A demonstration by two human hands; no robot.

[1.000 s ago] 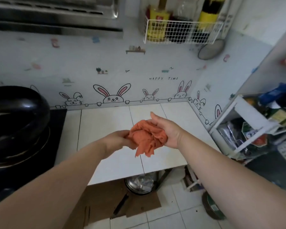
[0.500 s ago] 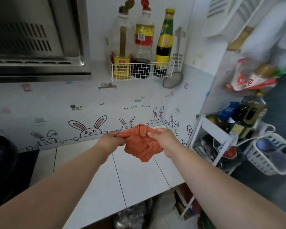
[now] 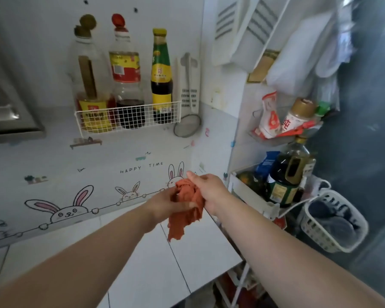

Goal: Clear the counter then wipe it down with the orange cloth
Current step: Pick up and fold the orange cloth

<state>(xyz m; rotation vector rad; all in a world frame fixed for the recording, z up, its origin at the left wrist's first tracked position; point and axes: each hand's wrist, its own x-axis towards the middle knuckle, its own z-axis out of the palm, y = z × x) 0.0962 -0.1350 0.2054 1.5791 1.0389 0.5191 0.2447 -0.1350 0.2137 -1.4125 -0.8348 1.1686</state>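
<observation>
Bunching crumpled orange cloth (image 3: 187,207) between both hands.

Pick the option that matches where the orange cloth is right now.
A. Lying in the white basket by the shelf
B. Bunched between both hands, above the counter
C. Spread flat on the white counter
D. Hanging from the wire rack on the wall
B: the orange cloth is gripped by the left hand and the right hand, its loose end dangling above the counter.
</observation>
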